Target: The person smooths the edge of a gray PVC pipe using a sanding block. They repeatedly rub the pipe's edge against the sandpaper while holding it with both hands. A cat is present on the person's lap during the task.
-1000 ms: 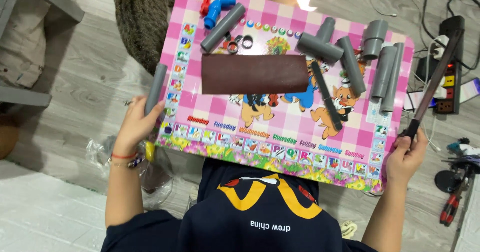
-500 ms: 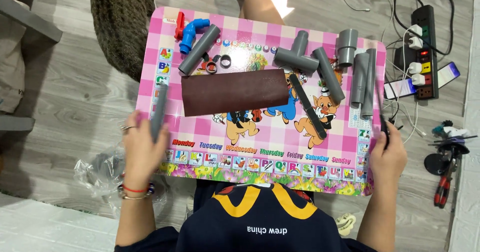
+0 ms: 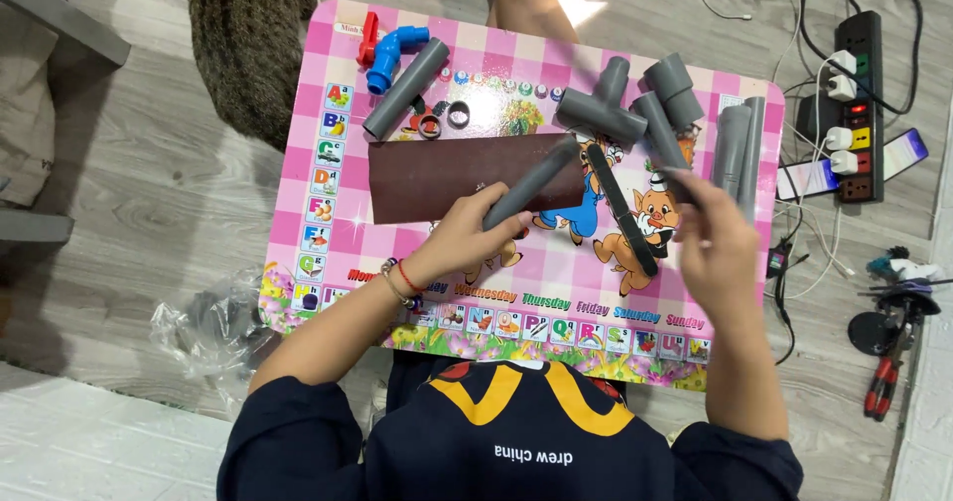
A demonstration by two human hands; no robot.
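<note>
My left hand grips the near end of a short grey pipe, which slants over a brown sheet of sandpaper on the pink checked cartoon table. My right hand is blurred over the table's right side. Its fingertips are at a small dark thing beside a black strip; whether it grips that thing is unclear. Behind the hands lie a grey T-fitting and several more grey pipes.
A blue elbow fitting, a red part, a long grey pipe and small rings lie at the table's far left. A power strip, phones, cables and red pliers are on the floor at right, a plastic bag at left.
My left hand has carried the grey pipe from the table's left edge to the middle, over the sandpaper. My right hand has moved in from the right edge over the table.
</note>
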